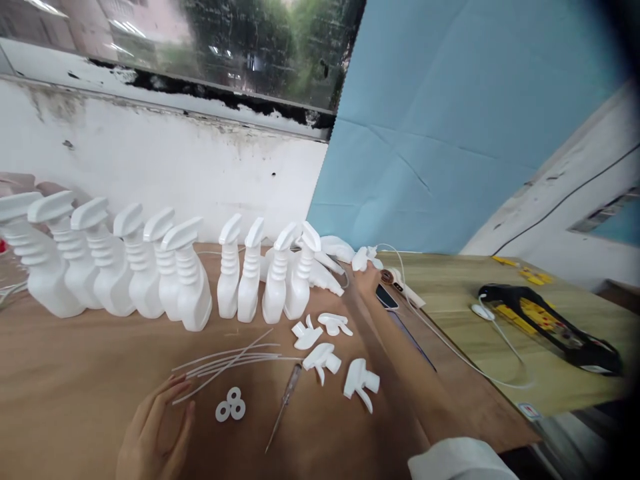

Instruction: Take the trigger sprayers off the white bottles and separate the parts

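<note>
Item one: a white, moulded-plastic trigger spray head [367, 257], at the far end of my right arm's reach, beyond and to the right of the slim screwdriver with a clear handle [291, 385], which serves as landmark. Judged handling: light, stiff, smooth enough to slip; best taken across the body or round collar, sparing the thin lever. Item two: four loose white plastic trigger heads [323, 358], just right of the screwdriver and past its handle, likely the same to handle. Item three: thin, whitish plastic tubes [240, 361], fanned left of the screwdriver; likely very light and springy, best pinched mid-length. Item four: three flat white rings [232, 405], left of the screwdriver, probably easiest lifted by the rim. My right hand [368, 278]: arm stretched long past the screwdriver's right side, hand at item one; its fingers are too small and hidden to tell how far they close or whether they grip. My left hand [154, 430]: well left of the screwdriver, fingers loosely bent, thumb apart, nothing visibly held, fingertips beside the tube ends; contact cannot be told.
</note>
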`<control>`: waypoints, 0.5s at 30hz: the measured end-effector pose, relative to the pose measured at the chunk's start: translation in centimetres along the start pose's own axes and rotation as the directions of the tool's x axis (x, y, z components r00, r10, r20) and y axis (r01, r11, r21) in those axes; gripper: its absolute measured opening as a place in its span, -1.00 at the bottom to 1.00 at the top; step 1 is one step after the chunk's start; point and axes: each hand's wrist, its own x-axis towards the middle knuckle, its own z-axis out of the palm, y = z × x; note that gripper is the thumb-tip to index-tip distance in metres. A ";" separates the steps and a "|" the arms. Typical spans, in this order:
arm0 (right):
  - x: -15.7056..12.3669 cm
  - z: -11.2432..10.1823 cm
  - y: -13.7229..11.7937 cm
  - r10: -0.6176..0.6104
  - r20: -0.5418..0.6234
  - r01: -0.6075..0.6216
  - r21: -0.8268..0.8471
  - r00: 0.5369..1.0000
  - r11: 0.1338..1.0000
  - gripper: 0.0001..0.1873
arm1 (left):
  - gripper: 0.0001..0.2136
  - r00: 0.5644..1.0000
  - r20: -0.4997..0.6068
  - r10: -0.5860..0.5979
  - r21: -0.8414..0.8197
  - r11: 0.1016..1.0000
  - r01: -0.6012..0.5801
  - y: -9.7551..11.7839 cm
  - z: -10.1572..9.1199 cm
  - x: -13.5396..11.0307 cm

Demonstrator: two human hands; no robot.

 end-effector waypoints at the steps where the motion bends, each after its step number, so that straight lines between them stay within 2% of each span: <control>1: -0.2 0.0 0.1 -0.007 0.032 0.008 -0.037 0.999 0.999 -0.71 | -0.76 1.000 0.024 0.012 -0.002 1.000 -0.012 -0.4 0.1 -0.1; 4: -1.0 -0.6 -0.2 -0.034 0.114 0.048 -0.126 0.993 0.991 -0.72 | -0.78 0.996 0.083 0.037 0.004 0.999 -0.037 -1.0 0.3 -0.4; 6: -1.6 -1.7 -0.8 -0.077 0.151 0.101 -0.157 0.986 0.982 -0.71 | -0.78 0.993 0.108 0.042 0.009 0.999 -0.044 -0.6 0.2 -0.3; 9: -3.5 -4.7 -2.6 -0.190 0.207 0.223 -0.154 0.960 0.963 -0.68 | -0.78 0.991 0.101 0.083 0.025 0.996 -0.086 1.2 0.0 0.3; 11: -6.1 -7.2 -4.1 -0.285 0.275 0.325 -0.113 0.918 0.939 -0.66 | -0.72 0.978 0.113 0.175 0.049 0.982 -0.181 3.0 -0.2 0.8; 13: -9.8 -9.8 -5.8 -0.382 0.376 0.425 -0.035 0.844 0.904 -0.63 | -0.61 0.940 0.158 0.301 0.056 0.948 -0.313 4.7 -0.3 1.3; 14: -12.0 -11.1 -6.6 -0.439 0.452 0.478 0.031 0.777 0.878 -0.64 | -0.55 0.915 0.181 0.361 0.050 0.925 -0.376 5.4 -0.3 1.5; 15: -14.3 -12.2 -7.5 -0.517 0.564 0.532 0.156 0.643 0.832 -0.65 | -0.50 0.887 0.208 0.412 0.044 0.902 -0.429 6.0 -0.3 1.7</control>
